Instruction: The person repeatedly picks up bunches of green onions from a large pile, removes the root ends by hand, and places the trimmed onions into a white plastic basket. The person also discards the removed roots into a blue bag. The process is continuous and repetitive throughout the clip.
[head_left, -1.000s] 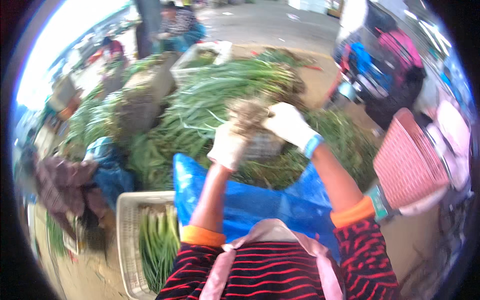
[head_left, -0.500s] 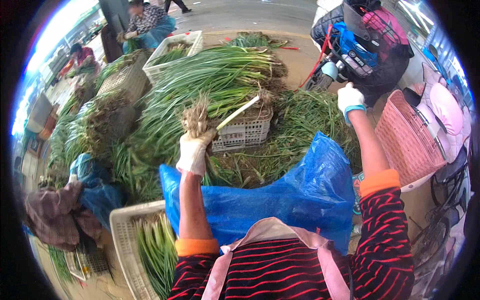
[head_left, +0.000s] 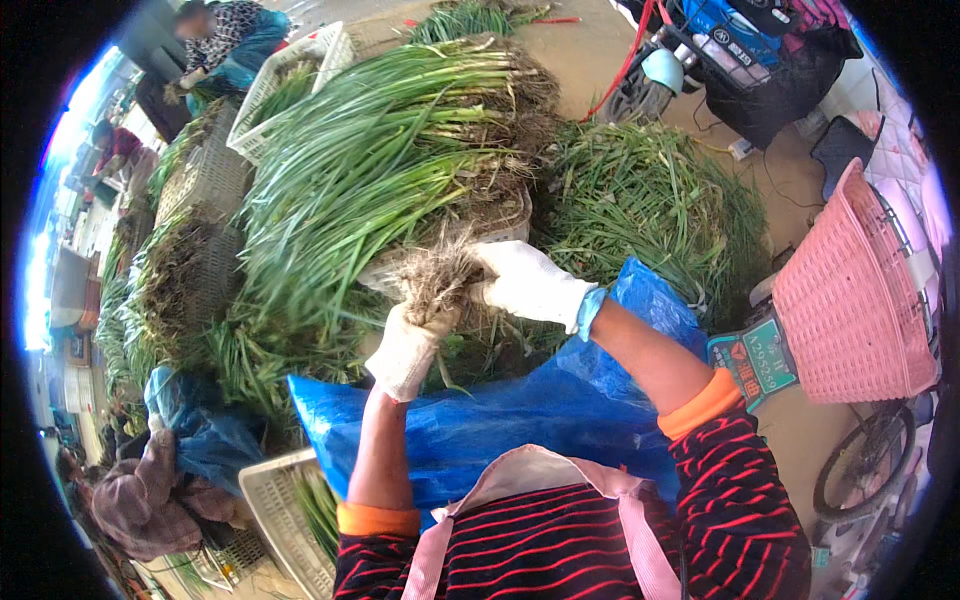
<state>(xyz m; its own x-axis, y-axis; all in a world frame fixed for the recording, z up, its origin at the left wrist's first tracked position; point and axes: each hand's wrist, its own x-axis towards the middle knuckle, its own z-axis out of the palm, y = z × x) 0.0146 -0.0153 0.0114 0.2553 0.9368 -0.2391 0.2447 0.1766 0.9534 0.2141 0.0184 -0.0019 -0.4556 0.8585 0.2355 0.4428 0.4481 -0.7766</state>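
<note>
My left hand (head_left: 405, 350), in a white knit glove, is closed around a bunch of green onions, and the bunch's tangled brown roots (head_left: 437, 278) stick up above the fist. From the right, my right hand (head_left: 530, 285), gloved too with a blue band at the wrist, meets the roots; its fingers are pressed together on them. Behind both hands, a large heap of green onions (head_left: 390, 160) lies with its leaves to the left and its dirty roots to the right, on a pale plastic crate (head_left: 515, 225). Blue plastic sheeting (head_left: 480, 410) covers my lap.
Loose green leaves (head_left: 650, 200) are piled at right. A white crate (head_left: 270, 485) with green onions stands at lower left. A pink basket (head_left: 850, 300) and a wheel (head_left: 865, 460) are at far right. Another person (head_left: 135, 490) is at left; two more people sit farther back.
My right hand has come in from the far right to the roots at my left hand. The single pale stalk beside the bunch no longer shows. The view has tipped downward.
</note>
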